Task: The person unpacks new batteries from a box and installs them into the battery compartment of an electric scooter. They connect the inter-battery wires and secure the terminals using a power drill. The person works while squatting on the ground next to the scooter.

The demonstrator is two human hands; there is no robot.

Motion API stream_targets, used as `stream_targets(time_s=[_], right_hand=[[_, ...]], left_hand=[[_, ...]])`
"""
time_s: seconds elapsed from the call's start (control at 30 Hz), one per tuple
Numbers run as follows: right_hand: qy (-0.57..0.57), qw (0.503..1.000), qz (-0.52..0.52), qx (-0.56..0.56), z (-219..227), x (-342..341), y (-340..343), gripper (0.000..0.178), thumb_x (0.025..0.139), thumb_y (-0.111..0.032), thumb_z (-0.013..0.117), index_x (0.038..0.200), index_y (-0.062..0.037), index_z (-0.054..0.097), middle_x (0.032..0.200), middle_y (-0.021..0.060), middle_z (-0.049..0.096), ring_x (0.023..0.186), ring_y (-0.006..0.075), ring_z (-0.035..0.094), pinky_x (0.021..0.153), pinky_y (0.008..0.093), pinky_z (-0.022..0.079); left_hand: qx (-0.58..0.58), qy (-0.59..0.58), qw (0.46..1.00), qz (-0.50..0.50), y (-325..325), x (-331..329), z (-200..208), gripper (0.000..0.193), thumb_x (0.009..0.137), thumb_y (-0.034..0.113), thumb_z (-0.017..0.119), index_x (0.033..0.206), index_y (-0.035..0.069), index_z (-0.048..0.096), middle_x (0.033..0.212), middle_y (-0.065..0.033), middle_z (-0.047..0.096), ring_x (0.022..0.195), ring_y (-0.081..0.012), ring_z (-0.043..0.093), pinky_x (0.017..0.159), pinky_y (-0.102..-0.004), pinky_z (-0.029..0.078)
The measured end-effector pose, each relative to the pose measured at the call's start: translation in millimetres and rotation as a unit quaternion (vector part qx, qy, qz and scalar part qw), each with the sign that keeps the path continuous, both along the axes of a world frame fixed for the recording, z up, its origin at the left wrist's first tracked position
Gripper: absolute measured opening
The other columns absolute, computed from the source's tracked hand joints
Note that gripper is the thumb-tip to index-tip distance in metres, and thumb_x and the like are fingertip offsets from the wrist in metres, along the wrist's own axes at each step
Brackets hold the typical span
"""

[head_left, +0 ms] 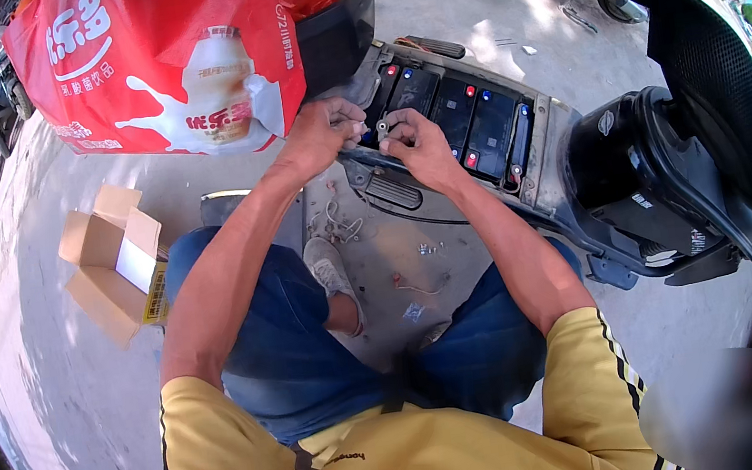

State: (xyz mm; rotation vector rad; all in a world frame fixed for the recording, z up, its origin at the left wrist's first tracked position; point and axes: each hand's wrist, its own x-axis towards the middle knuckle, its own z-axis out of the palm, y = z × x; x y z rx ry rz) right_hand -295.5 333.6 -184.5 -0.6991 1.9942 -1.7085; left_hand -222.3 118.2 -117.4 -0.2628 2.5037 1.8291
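Observation:
Both hands meet over the near left edge of an open scooter floor compartment [541,120]. My left hand [321,137] is closed in a pinch at its fingertips, and what it grips is too small to name. Close beside it, my right hand [421,147] pinches a small metal piece with a round end [382,126]; its exact kind cannot be made out. Several black batteries [448,109] stand side by side in the compartment, with red and blue terminals on top. My fingers partly cover the nearest battery.
A large red bag [150,65] hangs over the scooter's front at left. An open cardboard box [110,292] lies on the ground. Small screws [428,249] and a short wire [417,285] are scattered between my feet. The black scooter seat [722,100] rises at right.

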Motion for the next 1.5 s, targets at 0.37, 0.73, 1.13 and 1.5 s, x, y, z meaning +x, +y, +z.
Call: stream_targets(time_s=[0.37,0.73,1.13,1.5], right_hand=[[0.028,0.999,-0.023,0.033,7.5,12.5,7.9,0.032,0.094,-0.007,0.075,0.123,0.0007,0.061,0.092,0.0108,0.077,0.085,0.0177,0.073,0.082,0.0358,0.056],[0.028,0.998,-0.022,0.049,7.4,8.5,8.8,0.034,0.094,-0.009,0.078,0.123,-0.0018,0.062,0.093,0.0105,0.077,0.086,0.0202,0.074,0.084,0.0363,0.057],[0.185,0.977,-0.051,0.094,5.2,15.5,9.6,0.02,0.092,-0.011,0.078,0.109,-0.0022,0.074,0.094,0.0147,0.073,0.09,0.0332,0.074,0.083,0.044,0.057],[0.324,0.937,-0.028,0.126,-2.0,20.9,8.7,0.01,0.092,-0.01,0.072,0.091,-0.0021,0.077,0.089,0.0163,0.064,0.091,0.0377,0.068,0.083,0.0489,0.055]], left_hand=[[-0.062,0.02,0.998,-0.012,30.0,-10.7,-27.2,0.013,0.095,0.003,0.075,0.106,-0.002,0.076,0.092,-0.0038,0.074,0.082,-0.0089,0.064,0.074,-0.0309,0.054],[-0.03,0.011,0.999,0.028,30.2,-22.1,-45.7,0.019,0.092,0.002,0.078,0.11,-0.002,0.073,0.094,-0.0087,0.077,0.085,-0.0126,0.071,0.075,-0.0307,0.059],[-0.114,-0.031,0.993,0.015,13.2,-40.3,-33.5,0.018,0.092,0.008,0.078,0.106,-0.002,0.075,0.086,-0.0067,0.075,0.074,-0.0121,0.068,0.069,-0.0301,0.056],[-0.362,0.006,0.932,-0.026,28.0,-45.0,-35.5,0.014,0.085,0.005,0.077,0.098,0.002,0.078,0.101,-0.0203,0.075,0.1,-0.0383,0.074,0.089,-0.047,0.057]])
